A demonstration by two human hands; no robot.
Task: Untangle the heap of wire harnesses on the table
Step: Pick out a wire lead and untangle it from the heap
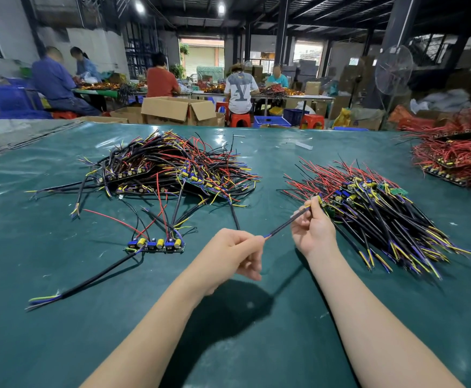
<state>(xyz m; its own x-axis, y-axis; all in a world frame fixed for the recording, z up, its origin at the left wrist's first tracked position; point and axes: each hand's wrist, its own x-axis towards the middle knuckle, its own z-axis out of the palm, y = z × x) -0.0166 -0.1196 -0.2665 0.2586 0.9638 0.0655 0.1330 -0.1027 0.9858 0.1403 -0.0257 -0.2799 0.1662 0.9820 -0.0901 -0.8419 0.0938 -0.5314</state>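
On the green table (256, 343), a single wire harness (156, 245) lies at the near left: a short board strip with blue and yellow parts, red and black leads fanning away from it, and one thick black cable running toward the near left edge. Beyond it, left of centre, sits the tangled heap of harnesses (172, 166), black, red and yellow wires crossing in every direction.

At centre, the left hand (234, 253) has its fingers curled, thumb and forefinger pinching the blue-and-yellow tip of a black cable (287, 224). That cable rises slantwise to the right hand (312, 233), whose fingertips pinch it farther along, close to where it meets the right pile. The cable is lifted off the table between the two hands.

The right pile (374, 214) lies with its wires mostly parallel, red ends pointing far and left, black ends near and right. At the far right edge rests a red wire mound (455, 161). Past the table, seated people (240, 91) work at benches beside cardboard boxes (178, 109).
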